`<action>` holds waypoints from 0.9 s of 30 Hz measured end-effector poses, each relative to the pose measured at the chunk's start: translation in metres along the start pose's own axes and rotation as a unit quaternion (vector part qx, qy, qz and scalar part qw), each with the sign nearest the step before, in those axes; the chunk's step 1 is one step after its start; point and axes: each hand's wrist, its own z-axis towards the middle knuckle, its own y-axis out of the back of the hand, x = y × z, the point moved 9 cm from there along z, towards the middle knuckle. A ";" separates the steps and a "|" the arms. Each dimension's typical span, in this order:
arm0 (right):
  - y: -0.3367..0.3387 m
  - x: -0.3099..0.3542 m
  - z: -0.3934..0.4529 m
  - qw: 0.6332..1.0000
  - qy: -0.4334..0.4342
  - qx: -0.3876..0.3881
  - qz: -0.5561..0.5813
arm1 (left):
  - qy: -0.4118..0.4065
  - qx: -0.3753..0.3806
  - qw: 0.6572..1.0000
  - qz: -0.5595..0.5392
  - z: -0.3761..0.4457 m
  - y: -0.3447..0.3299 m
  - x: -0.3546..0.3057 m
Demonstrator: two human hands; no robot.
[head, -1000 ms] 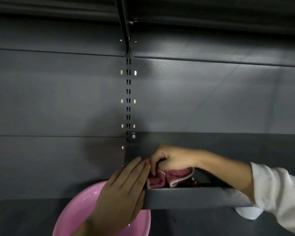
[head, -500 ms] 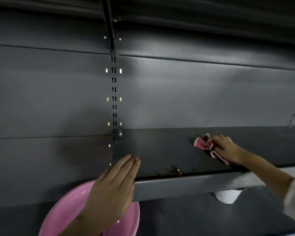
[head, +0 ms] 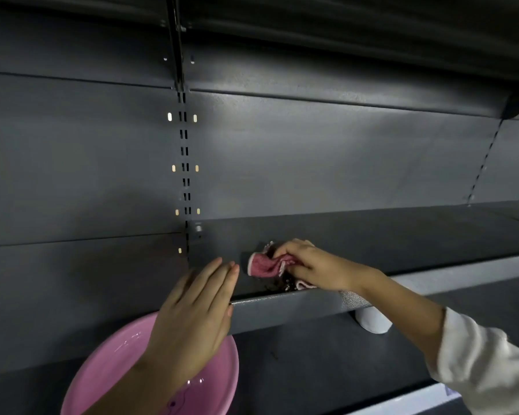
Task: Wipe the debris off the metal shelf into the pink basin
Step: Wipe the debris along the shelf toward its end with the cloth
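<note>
The debris [head: 277, 285] is a small dark clump of crumbs sitting right at the front lip of the shelf [head: 372, 244], tucked against the raised edge. Directly behind and on top of it is the cloth [head: 265, 265], a bunched pink rag that the right hand [head: 312, 265] has pinched tight in its fingers, so that hand is closed around the cloth and basically touching the pile.

The bit that matters: the shelf runs long left to right, and its open left end is a little way left of the crumbs. The basin [head: 108, 369] sits below that end, lower left. So the crumbs need to travel left along the lip, not over the front.

The left hand [head: 195, 313] is flat and open, holding nothing, fingers together like a wall at the shelf's left end above the basin. I'd guess it's there to catch and funnel stuff down. The right hand is the nearer one by far, so it does the pushing. Risk is crumbs hopping the lip early.
</note>
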 end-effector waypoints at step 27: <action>-0.007 0.015 0.005 0.999 -0.025 0.045 -0.009 | 0.000 0.020 0.999 -0.036 -0.004 -0.003 0.006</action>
